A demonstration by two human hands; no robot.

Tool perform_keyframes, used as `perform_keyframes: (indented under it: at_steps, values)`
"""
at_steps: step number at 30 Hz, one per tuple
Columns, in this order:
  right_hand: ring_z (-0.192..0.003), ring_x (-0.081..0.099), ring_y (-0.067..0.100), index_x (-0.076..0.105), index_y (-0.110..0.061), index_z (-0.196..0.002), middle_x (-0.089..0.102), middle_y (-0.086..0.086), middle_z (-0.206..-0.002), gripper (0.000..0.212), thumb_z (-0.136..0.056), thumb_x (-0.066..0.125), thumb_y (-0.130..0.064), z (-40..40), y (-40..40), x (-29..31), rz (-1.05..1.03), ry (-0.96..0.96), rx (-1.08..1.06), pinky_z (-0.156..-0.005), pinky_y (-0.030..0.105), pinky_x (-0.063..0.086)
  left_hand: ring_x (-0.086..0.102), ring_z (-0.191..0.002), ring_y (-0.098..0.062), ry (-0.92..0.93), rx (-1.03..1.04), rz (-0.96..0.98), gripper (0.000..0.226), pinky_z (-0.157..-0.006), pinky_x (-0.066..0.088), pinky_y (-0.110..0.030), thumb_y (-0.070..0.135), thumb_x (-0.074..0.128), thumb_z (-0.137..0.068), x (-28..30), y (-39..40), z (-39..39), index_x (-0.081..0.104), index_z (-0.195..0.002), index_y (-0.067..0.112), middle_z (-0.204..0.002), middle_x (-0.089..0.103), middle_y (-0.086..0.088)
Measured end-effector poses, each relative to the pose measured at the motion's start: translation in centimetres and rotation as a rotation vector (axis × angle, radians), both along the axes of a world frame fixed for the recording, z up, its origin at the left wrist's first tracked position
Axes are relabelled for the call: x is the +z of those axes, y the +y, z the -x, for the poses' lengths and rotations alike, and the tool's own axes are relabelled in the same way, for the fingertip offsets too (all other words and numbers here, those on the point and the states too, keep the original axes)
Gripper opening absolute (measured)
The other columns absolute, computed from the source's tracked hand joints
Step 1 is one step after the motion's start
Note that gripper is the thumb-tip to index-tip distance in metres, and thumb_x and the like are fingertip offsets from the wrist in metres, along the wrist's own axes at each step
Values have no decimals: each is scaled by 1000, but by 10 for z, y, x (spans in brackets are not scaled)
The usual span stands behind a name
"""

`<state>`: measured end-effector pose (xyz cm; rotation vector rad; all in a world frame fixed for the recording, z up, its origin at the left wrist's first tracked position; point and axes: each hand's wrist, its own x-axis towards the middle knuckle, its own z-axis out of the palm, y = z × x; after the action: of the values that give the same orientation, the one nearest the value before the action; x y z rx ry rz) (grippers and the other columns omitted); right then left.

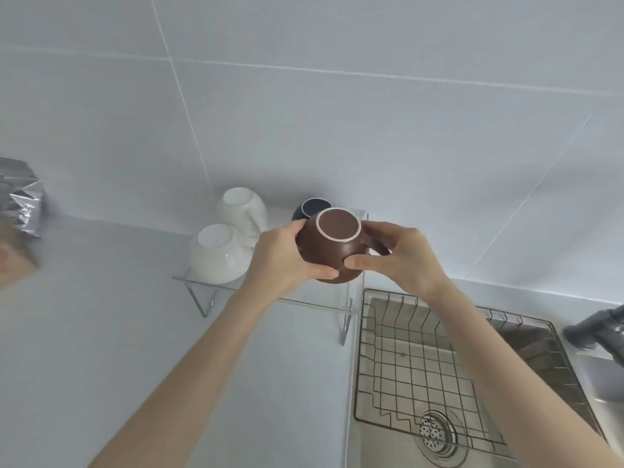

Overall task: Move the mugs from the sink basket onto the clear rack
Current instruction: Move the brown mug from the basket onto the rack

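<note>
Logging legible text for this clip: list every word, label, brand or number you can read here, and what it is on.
None readable.
The brown mug, two white mugs and dark mug show plain bases, no marks.
The silver foil bag at the left edge is blurred; any print on it cannot be made out.

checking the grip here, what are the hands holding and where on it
Both hands hold the brown mug, upside down: left hand on its side, right hand on the handle side.

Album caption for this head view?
Both hands, left and right, hold an upturned brown mug over the clear rack.
</note>
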<state>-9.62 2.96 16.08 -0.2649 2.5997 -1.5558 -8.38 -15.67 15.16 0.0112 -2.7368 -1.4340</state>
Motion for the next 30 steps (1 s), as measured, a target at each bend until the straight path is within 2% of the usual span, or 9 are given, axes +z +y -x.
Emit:
perform_keyframes:
  at_steps: [2,5,8,12,16,19,23,28,30]
  values:
    - [-99,62,12,62,-23,-112,71,1,-108,56,-60,83,-22,2,-16,-4,-4,-17,-3,-89,25,48,67,-92,-18,-23,3,11,81,-84,55,-41,40,80,-30,-4,-16,3,61,-107,21,-99,72,0]
    - [-102,62,22,65,-23,-103,72,7,-105,46,-61,83,-20,5,-34,-13,-24,-20,-9,-94,36,49,67,-90,-16,-61,-4,3,80,-84,55,-40,38,80,-31,-14,-31,8,62,-107,20,-97,72,0]
    - [-103,62,22,66,-23,-98,72,8,-104,41,-60,83,-19,11,-45,-25,-27,-44,-17,-96,39,49,67,-91,-17,-88,-16,-9,77,-84,55,-41,34,80,-32,-27,-41,14,62,-105,18,-97,72,-1]
    - [-104,63,19,65,-25,-105,73,1,-105,49,-59,83,-22,17,-50,-41,-61,-63,-25,-97,40,48,66,-90,-19,-118,-35,-28,80,-83,55,-43,40,78,-29,-43,-47,19,62,-103,17,-96,72,-1]
    - [-107,62,10,60,-20,-117,70,-1,-112,64,-57,84,-22,20,-50,-52,-65,-100,-31,-100,36,47,65,-90,-20,-116,-47,-40,77,-83,54,-43,42,79,-30,-55,-49,19,62,-101,16,-94,71,-1]
    - [-107,61,10,59,-19,-119,69,-2,-113,66,-57,85,-20,21,-51,-56,-68,-107,-37,-99,31,47,65,-91,-20,-118,-52,-49,77,-84,54,-43,42,79,-31,-59,-49,20,61,-101,16,-94,71,-1]
    - [-105,60,5,58,-17,-120,68,-5,-112,68,-58,85,-18,21,-53,-58,-73,-122,-29,-89,12,44,65,-91,-20,-97,-56,-42,77,-84,54,-42,41,79,-33,-62,-51,19,61,-103,17,-95,72,-1]
    - [-109,60,9,57,-18,-121,68,-2,-115,69,-58,85,-17,21,-54,-62,-68,-110,-36,-97,24,44,64,-91,-22,-71,-46,-30,75,-85,53,-42,35,84,-37,-64,-51,18,60,-105,17,-95,71,-2]
    - [-108,60,8,58,-18,-120,68,-2,-114,67,-58,84,-16,21,-53,-62,-57,-104,-31,-96,22,45,64,-94,-22,-68,-40,-35,76,-87,53,-42,31,87,-40,-64,-50,17,59,-109,17,-98,71,-3]
